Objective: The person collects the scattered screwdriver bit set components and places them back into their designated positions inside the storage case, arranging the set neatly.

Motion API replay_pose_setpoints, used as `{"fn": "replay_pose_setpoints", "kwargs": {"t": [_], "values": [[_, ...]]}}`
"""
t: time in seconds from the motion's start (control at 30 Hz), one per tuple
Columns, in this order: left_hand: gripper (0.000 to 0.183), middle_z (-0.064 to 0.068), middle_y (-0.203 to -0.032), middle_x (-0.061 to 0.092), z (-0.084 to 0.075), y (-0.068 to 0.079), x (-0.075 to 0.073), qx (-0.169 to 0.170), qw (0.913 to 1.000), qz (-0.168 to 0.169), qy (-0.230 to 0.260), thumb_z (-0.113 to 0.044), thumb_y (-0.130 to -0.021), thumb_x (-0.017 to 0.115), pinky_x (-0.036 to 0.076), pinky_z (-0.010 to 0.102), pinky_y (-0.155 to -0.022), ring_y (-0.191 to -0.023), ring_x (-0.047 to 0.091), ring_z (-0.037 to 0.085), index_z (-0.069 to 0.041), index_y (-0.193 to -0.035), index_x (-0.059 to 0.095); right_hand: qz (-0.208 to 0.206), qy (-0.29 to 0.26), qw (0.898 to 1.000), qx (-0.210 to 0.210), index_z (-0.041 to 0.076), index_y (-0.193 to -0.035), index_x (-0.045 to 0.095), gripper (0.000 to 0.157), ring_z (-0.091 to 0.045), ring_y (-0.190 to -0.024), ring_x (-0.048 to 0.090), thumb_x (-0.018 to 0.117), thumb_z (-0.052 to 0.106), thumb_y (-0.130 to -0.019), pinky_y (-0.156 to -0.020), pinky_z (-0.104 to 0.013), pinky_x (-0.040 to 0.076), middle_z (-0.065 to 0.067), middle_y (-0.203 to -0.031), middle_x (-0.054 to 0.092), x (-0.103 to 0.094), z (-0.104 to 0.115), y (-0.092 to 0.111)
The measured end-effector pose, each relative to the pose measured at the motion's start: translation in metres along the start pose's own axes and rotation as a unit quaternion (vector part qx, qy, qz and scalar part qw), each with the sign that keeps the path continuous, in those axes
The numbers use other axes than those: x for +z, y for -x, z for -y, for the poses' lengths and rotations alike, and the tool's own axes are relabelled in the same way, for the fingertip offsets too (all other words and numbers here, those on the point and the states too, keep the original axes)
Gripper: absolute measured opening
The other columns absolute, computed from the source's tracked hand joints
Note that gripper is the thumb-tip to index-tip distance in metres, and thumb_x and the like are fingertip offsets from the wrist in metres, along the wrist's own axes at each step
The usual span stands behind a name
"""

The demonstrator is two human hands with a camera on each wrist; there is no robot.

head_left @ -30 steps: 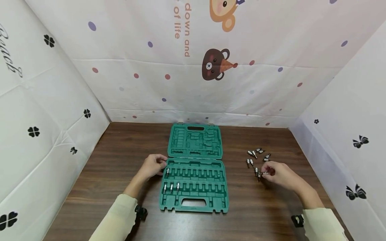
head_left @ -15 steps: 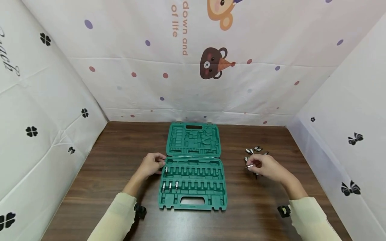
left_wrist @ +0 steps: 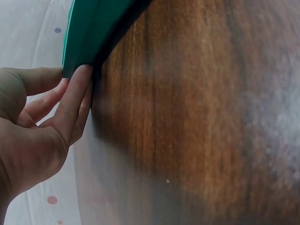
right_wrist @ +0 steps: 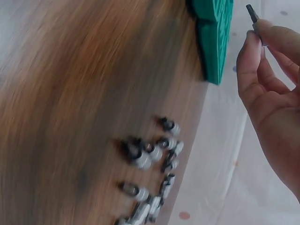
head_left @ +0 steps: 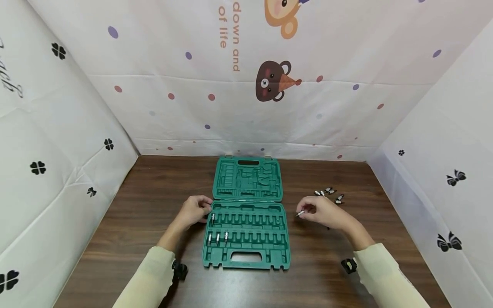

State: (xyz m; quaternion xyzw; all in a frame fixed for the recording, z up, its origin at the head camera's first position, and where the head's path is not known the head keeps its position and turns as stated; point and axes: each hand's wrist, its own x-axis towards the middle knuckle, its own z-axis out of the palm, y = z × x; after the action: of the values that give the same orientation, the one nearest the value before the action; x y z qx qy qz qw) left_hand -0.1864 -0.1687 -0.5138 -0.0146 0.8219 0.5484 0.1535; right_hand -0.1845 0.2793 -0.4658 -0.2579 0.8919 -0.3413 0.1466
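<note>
A green plastic socket case lies unfolded on the table, its lid folded back at the far side. Several silver bit sockets sit in slots at the left of the lower half. My left hand holds the case's left edge, thumb on top and fingers along the side in the left wrist view. Between thumb and fingertips my right hand pinches one bit socket, its dark tip sticking out. That hand hovers just right of the case, apart from it.
Loose bit sockets lie in a scattered group on the brown wooden table, right of the case and partly hidden by my right hand in the head view. White printed cloth walls off the back and both sides.
My right hand has lifted a bit socket from the loose group and carried it left toward the case. The left hand stays at the case's edge.
</note>
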Motion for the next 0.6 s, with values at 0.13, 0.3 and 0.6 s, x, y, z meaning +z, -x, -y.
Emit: {"fn": "replay_pose_setpoints", "kwargs": {"t": [0.13, 0.3, 0.6], "values": [[0.023, 0.02, -0.107, 0.064, 0.001, -0.002, 0.0, 0.0, 1.0, 0.001, 0.003, 0.0, -0.102, 0.059, 0.065, 0.04, -0.073, -0.089, 0.068, 0.023, 0.004, -0.123, 0.066, 0.007, -0.023, 1.0, -0.019, 0.016, -0.104, 0.073, 0.007, -0.007, -0.087, 0.065, 0.074, 0.014, -0.097, -0.074, -0.026, 0.058, 0.006, -0.098, 0.072, 0.005, 0.006, -0.009], [0.023, 0.019, -0.108, 0.064, 0.001, -0.003, -0.001, -0.004, 1.0, 0.007, 0.002, 0.0, -0.102, 0.059, 0.065, 0.04, -0.073, -0.09, 0.068, 0.023, 0.003, -0.124, 0.066, 0.025, -0.036, 0.998, -0.037, 0.017, -0.106, 0.074, 0.007, -0.007, -0.088, 0.065, 0.072, 0.017, -0.099, -0.075, -0.027, 0.057, 0.005, -0.103, 0.073, 0.014, 0.016, -0.02], [0.023, 0.019, -0.107, 0.063, -0.001, -0.002, -0.001, -0.015, 0.9998, 0.009, 0.011, 0.001, -0.102, 0.059, 0.065, 0.04, -0.073, -0.089, 0.068, 0.023, 0.003, -0.124, 0.066, 0.063, -0.041, 0.994, -0.078, 0.014, -0.105, 0.073, 0.007, -0.007, -0.087, 0.065, 0.072, 0.013, -0.098, -0.078, -0.027, 0.059, 0.006, -0.1, 0.071, 0.032, 0.035, -0.043]]}}
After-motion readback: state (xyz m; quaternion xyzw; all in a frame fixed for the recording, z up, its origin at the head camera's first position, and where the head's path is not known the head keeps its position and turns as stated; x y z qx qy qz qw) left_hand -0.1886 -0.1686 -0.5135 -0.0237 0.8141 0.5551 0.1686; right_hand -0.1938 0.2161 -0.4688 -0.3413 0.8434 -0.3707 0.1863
